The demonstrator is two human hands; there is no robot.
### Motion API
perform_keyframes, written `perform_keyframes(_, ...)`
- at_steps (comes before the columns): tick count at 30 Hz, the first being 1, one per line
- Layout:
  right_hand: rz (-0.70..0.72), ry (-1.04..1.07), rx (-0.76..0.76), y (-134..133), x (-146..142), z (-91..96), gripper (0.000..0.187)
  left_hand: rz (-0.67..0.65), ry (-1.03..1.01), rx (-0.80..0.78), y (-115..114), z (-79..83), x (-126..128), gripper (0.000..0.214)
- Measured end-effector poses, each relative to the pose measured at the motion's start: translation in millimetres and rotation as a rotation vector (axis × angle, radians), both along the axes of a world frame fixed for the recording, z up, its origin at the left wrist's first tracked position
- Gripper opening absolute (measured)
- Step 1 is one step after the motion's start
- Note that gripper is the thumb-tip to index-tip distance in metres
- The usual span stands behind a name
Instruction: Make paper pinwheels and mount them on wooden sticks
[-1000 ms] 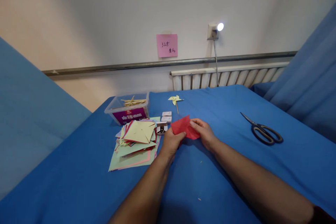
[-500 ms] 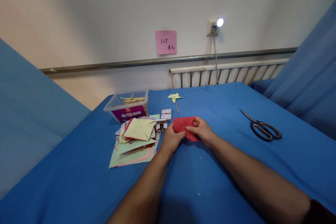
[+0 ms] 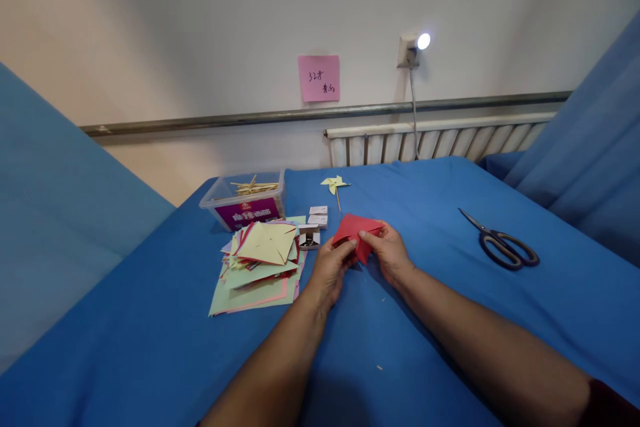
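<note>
1. The left hand (image 3: 331,269) and right hand (image 3: 389,252) are pinching the red paper (image 3: 356,230), and their fingers are covering its near edge.
2. The left forearm (image 3: 270,373) and right forearm (image 3: 490,353) are running out past the bottom edge.
3. The pink note (image 3: 319,78) is showing handwriting too small to read.
4. The plastic box (image 3: 245,203) is carrying a purple label with print too blurred to read.
5. The top sheets of the paper stack (image 3: 260,260) are hiding those beneath.
6. The table (image 3: 450,320) is blocking the lower part of the radiator (image 3: 440,143).
</note>
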State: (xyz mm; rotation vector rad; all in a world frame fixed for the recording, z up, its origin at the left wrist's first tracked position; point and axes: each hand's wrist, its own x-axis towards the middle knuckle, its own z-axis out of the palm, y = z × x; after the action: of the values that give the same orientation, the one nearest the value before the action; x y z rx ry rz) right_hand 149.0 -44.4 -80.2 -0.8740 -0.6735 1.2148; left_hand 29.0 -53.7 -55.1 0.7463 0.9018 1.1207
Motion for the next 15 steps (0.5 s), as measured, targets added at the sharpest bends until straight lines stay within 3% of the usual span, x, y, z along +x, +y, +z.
perform_keyframes(7, 0.052, 0.061, -0.002, -1.9, -3.5, -0.6, 0.038, 0.100, -0.078, -0.043, -0.2, -0.4, 2.0, 0.038)
perform_keyframes(13, 0.053, 0.241, -0.070, 3.1, 1.5, -2.7, 0.029, -0.035, -0.378, -0.291, 0.0, 3.4, -2.1, 0.024)
perform_keyframes(15, 0.047, 0.280, -0.100, 5.7, 5.4, -3.3, 0.024, -0.045, -0.414, -0.309, -0.3, 4.1, -3.2, 0.026)
